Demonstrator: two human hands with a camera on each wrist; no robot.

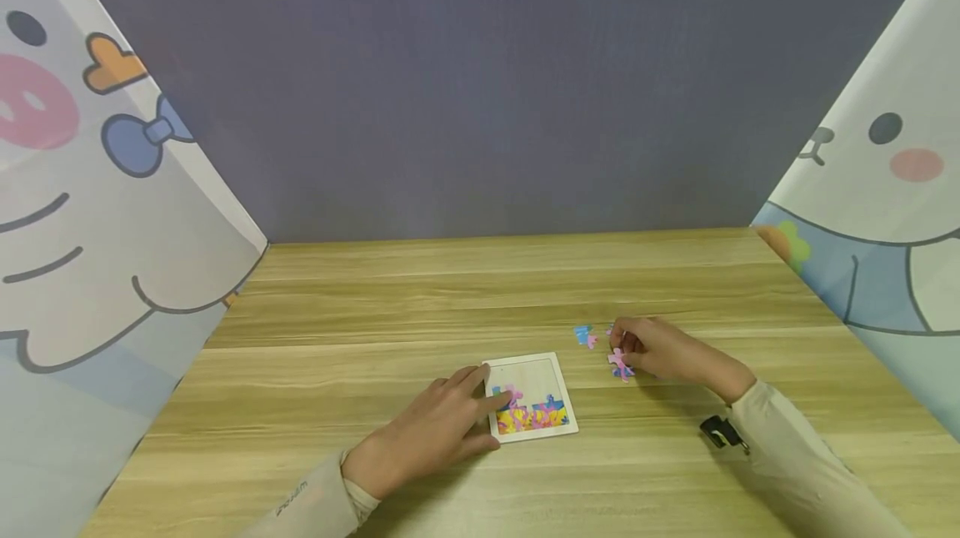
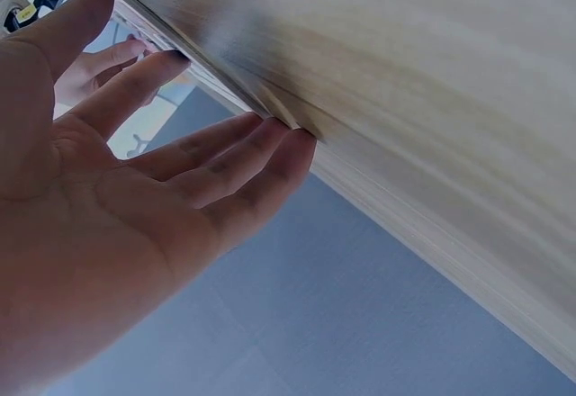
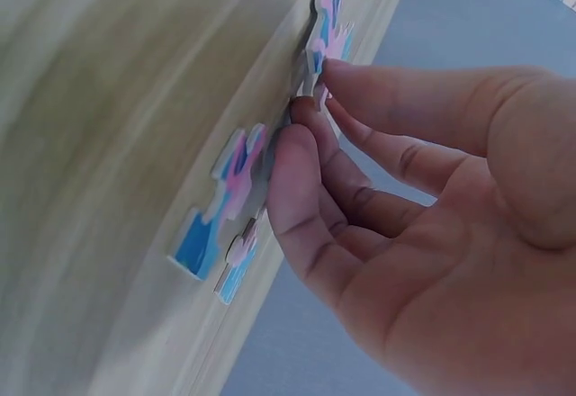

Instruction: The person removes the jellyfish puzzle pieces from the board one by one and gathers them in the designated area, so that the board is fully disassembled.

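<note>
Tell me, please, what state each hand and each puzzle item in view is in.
Puzzle tray: flat on the table, lower part filled, upper part mostly bare.
Loose pieces: lying on the table, unplaced.
Pink-and-blue piece: apparently pinched; whether lifted, unclear.
Left hand: fingers extended, touching the tray.
Right hand: fingers curled.

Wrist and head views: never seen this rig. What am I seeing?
No machine: two bare human hands, filmed by a head camera looking forward and down and by one camera on each wrist. On the light wood-grain table lies a square white puzzle tray, its lower part filled with colourful jigsaw pieces. The left hand rests at the tray's left edge, one finger over it. The right hand pinches a pink-and-blue jigsaw piece; whether it is lifted, I can't tell. More loose pink-and-blue pieces lie nearby.
</note>
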